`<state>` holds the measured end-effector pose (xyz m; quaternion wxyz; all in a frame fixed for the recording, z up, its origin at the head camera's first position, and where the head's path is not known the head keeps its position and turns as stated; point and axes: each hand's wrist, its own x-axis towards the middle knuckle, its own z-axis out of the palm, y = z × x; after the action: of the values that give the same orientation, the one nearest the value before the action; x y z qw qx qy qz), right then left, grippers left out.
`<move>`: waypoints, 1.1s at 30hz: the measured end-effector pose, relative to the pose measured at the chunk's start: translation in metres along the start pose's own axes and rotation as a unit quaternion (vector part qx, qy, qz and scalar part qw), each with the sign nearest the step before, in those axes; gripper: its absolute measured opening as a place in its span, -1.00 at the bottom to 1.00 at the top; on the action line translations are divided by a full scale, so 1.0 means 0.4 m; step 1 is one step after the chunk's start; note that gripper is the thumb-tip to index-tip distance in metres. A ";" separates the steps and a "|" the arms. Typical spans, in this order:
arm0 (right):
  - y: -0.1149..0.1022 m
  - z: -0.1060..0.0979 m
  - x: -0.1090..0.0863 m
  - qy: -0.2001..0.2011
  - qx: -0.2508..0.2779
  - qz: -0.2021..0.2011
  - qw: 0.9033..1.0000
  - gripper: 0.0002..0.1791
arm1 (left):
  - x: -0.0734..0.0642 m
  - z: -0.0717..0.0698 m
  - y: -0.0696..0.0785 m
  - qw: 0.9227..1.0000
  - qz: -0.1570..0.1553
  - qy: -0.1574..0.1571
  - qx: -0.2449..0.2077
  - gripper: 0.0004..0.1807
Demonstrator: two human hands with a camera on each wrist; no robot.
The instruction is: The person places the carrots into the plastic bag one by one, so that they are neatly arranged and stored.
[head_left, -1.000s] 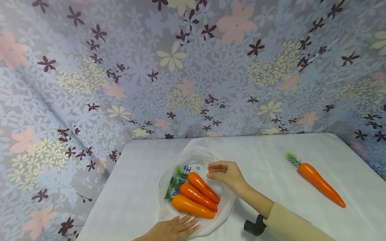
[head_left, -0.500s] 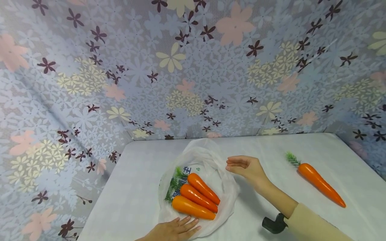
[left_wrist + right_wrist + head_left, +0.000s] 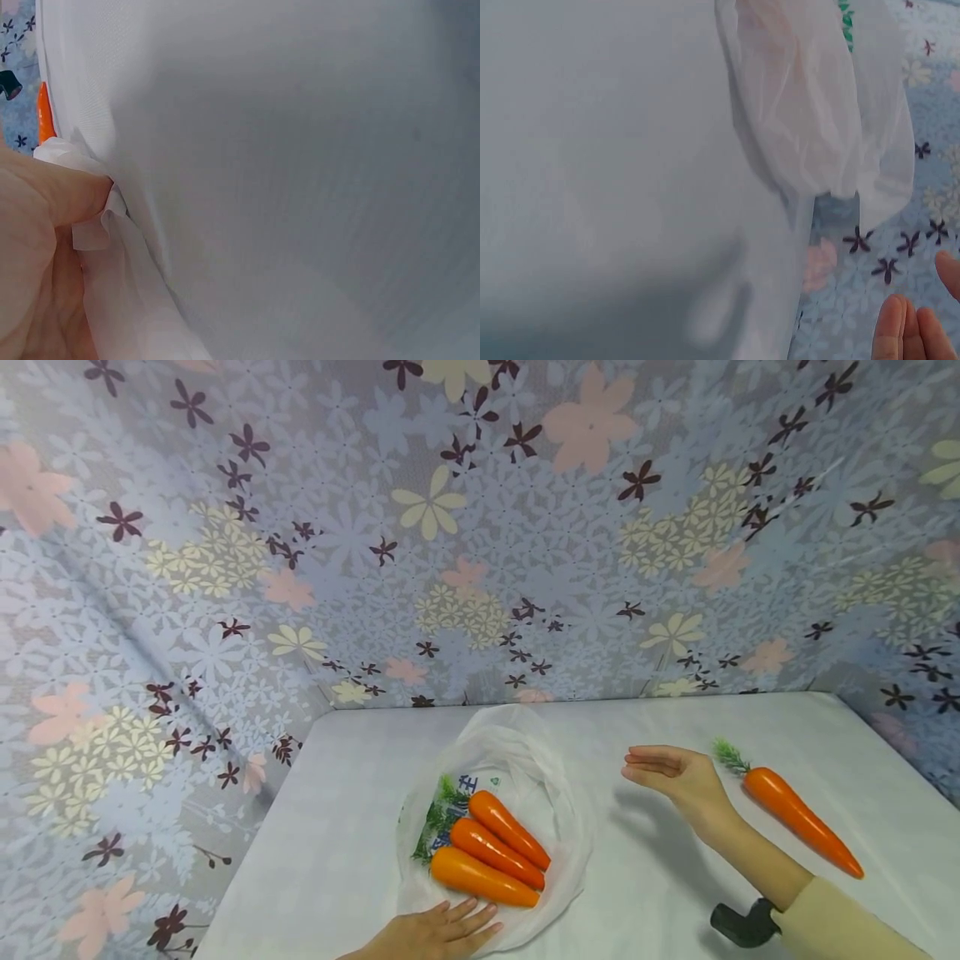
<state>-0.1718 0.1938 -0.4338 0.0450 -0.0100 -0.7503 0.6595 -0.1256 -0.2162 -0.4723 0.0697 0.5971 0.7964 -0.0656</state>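
A white translucent plastic bag (image 3: pixel 566 810) lies with its mouth spread wide. Inside it, three orange carrots (image 3: pixel 487 875) rest side by side, green tops pointing left. My left hand (image 3: pixel 435 935) is at the bag's near rim, fingers extended over the film just below the lowest carrot; in the left wrist view the thumb (image 3: pixel 90 193) pinches a fold of the rim. Hovering to the right of the bag, my right hand (image 3: pixel 682 781) has loosely bent fingers and nothing in them. Another carrot (image 3: pixel 802 822) lies on the table beyond that hand, its leafy end toward the back.
White cloth covers the table (image 3: pixel 315 827). Flowered fabric walls (image 3: pixel 480 568) rise behind it and at both sides. A black camera mount (image 3: pixel 744 923) sticks out beside the right sleeve (image 3: pixel 840 918).
My right hand has drawn away from the bag's right rim and moved right, toward the lone carrot. The left hand and the carrots in the bag have stayed in place.
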 end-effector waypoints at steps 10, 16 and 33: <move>0.020 -0.100 -0.016 0.031 -0.022 0.014 0.999 -0.53 | 0.000 -0.004 0.001 1.000 0.001 -0.005 -0.007 -0.31; 0.033 -0.160 -0.028 0.043 0.022 -0.005 0.999 -0.66 | 0.002 -0.001 0.000 1.000 0.004 -0.007 -0.006 -0.31; 0.055 -0.291 -0.047 0.144 0.028 0.020 0.989 -0.66 | 0.000 -0.003 0.001 1.000 0.006 0.006 -0.015 -0.32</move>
<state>-0.1446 0.3101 -0.4421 0.1396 -0.1186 -0.7171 0.6724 -0.1253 -0.2157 -0.4710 0.0738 0.6016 0.7938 -0.0497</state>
